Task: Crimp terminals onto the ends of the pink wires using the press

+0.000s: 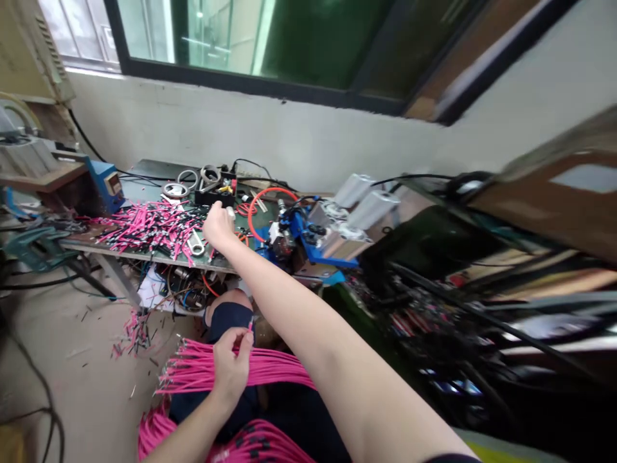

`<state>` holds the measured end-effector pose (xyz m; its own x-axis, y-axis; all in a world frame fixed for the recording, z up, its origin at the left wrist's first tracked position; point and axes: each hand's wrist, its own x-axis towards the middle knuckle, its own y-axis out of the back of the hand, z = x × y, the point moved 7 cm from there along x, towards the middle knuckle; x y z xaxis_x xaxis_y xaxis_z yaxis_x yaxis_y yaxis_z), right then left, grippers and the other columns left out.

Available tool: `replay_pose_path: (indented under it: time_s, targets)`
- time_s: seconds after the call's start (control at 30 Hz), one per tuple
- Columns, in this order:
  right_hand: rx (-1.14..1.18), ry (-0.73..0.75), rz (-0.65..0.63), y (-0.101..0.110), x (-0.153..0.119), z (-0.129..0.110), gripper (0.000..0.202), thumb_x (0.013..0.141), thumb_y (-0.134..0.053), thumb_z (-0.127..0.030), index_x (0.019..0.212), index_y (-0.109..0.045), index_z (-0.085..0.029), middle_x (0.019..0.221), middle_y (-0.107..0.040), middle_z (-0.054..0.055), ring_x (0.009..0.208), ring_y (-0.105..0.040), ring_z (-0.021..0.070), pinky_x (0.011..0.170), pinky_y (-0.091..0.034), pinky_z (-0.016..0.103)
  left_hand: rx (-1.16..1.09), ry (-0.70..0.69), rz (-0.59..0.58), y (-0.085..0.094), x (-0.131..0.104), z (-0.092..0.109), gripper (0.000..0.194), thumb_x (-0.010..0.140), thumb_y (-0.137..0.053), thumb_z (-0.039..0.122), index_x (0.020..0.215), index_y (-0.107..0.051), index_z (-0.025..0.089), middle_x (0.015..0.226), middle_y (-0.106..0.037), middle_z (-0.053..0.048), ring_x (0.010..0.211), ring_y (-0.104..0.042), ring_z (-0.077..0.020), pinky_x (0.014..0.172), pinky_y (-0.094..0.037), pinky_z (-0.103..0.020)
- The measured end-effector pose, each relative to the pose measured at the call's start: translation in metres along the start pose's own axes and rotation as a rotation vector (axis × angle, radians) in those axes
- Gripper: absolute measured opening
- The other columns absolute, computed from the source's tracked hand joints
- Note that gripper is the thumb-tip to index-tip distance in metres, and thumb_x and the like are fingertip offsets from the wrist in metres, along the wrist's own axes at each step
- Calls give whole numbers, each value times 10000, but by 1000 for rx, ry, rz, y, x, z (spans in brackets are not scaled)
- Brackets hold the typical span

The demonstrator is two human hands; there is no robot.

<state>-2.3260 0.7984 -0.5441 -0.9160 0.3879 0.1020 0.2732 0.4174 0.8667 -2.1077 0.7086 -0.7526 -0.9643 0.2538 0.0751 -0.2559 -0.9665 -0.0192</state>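
Observation:
My left hand (231,361) is over my lap, thumb and forefinger pinched on the end of a pink cable. Under it, a thick bundle of pink cables (279,368) lies across my legs, its metal-tipped ends pointing left. More pink cables (255,438) with black bands lie lower down. My right hand (219,225) reaches out to the workbench with its fingers curled, beside a small whitish object (230,213); what the fingers hold is hidden. Left of it is a heap of short pink and black pieces (154,225), with a metal ring-ended tool (195,244) at its edge.
On the bench (139,255) stand a black box (214,197), tape rolls (175,190), an orange hose (250,218) and a blue-framed device with metal cylinders (308,238). A blue machine (107,185) is at the left. Pink scraps (135,334) litter the floor.

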Motion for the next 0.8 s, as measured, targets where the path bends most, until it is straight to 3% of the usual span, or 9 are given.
replay_pose_path:
  time_s: [0.1, 0.23, 0.33, 0.4, 0.47, 0.6, 0.8]
  targets:
    - [79, 71, 84, 53, -21, -12, 318, 923, -487, -87, 1232, -557, -109, 1246, -706, 181, 1122, -678, 276, 924, -540, 341, 9, -17, -20, -3, 3, -1, 350, 937, -631, 498, 884, -740, 169, 759, -733, -69, 717, -691, -220, 662, -543, -293]
    - [258, 343, 291, 165, -94, -18, 337, 941, -429, -147, 1239, -588, -141, 1048, -725, 93, 935, -674, 220, 839, -531, 339, 21, -33, -51, -7, 2, 2, 351, 936, -627, 502, 889, -737, 172, 761, -734, -65, 703, -686, -217, 671, -537, -294]
    - [142, 399, 471, 251, -152, 7, 369, 996, -418, -234, 1292, -635, -194, 946, -719, 34, 905, -672, 212, 857, -521, 372, 27, -38, -58, -8, 0, 3, 362, 929, -628, 515, 882, -736, 174, 741, -731, -65, 687, -684, -220, 658, -533, -295]
    - [13, 384, 522, 289, -172, 32, 352, 998, -474, -282, 1241, -713, -191, 954, -746, 44, 958, -691, 238, 893, -526, 402, 30, -43, -56, -9, 0, 3, 367, 919, -632, 523, 872, -735, 174, 728, -729, -64, 673, -680, -221, 645, -530, -294]
    - [-95, 329, 488, 307, -172, 62, 329, 967, -531, -257, 1176, -771, -172, 1007, -779, 78, 1000, -711, 269, 915, -538, 430, 34, -50, -53, -10, 0, 2, 373, 910, -635, 531, 868, -734, 174, 718, -726, -63, 654, -671, -218, 627, -525, -293]
    - [-195, 259, 411, 309, -156, 105, 342, 954, -539, -233, 1168, -797, -165, 1153, -789, 131, 1080, -729, 308, 980, -548, 476, 44, -68, -56, -14, 1, 1, 387, 898, -636, 545, 874, -736, 172, 706, -725, -62, 635, -662, -218, 602, -523, -291]
    - [-236, 303, 400, 305, -159, 105, 361, 974, -517, -253, 1200, -791, -191, 1202, -778, 115, 1144, -719, 313, 1019, -543, 491, 71, -87, -55, -12, -2, 5, 382, 901, -642, 543, 866, -741, 176, 725, -735, -60, 653, -679, -223, 624, -530, -296]
